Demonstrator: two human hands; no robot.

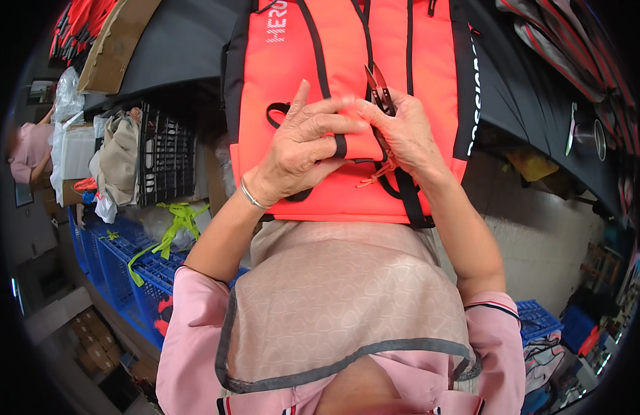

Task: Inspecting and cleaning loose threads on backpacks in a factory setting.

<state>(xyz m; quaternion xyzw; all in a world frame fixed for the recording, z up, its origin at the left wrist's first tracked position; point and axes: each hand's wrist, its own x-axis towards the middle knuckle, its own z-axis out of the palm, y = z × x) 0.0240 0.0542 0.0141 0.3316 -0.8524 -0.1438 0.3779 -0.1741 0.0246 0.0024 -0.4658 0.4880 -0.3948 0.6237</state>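
An orange life vest (396, 62) with black straps and trim lies on a dark table, its lower edge hanging toward my lap. My left hand (299, 149) grips a black strap on the vest front, thumb and fingers pinched around it. My right hand (403, 131) holds small thread snips (379, 90), blades pointing up and away, just right of the left fingertips. An orange cord (375, 176) dangles below the right hand. A thin bracelet sits on my left wrist.
The dark table (534, 104) runs left and right under the vest, with more vests at the far right. Blue plastic crates (126, 263) with yellow-green straps stand at my left, beside a black crate (166, 155) and bags. Another person in pink sits at far left (29, 149).
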